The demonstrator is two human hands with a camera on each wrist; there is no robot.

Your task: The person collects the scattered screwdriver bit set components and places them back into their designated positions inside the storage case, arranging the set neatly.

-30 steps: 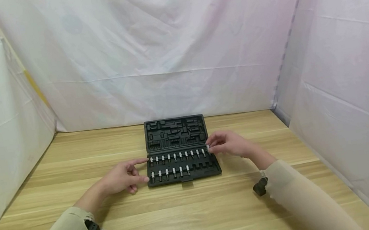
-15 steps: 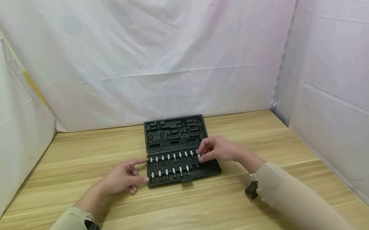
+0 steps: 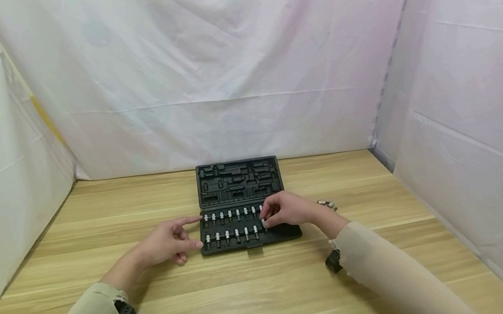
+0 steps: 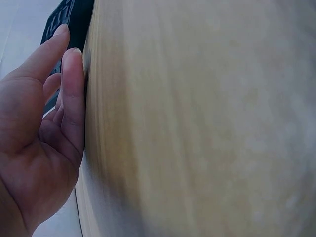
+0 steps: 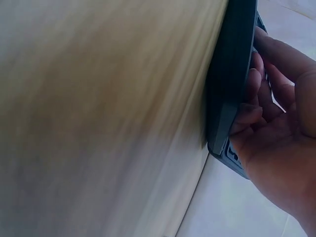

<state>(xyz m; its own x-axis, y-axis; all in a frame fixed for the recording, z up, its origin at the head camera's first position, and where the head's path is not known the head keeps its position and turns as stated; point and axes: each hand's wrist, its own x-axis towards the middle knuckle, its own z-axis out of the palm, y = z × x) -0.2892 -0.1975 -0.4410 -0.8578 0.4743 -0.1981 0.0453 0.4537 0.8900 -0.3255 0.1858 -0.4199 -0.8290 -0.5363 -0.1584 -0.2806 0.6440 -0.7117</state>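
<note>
Socket bit, small and silver: pinched between thumb and fingertips of your right hand, over the front row of the open black case, just right of the seated front-row bits. Cannot tell whether it is fully in a slot. Your left hand grasps nothing; index finger and thumb reach to the case's left edge.

Risks, as judged: (1) smooth metal, small pinch; a tilt could twist the bit out of your fingertips. (2) Your hand hides the case's right end, so you could misjudge a slot or nudge a neighbour. (3) With no left-side brace, a sideways push could slide the case. (4) Loose bits lie beside your right wrist; a forearm sweep could scatter them.
</note>
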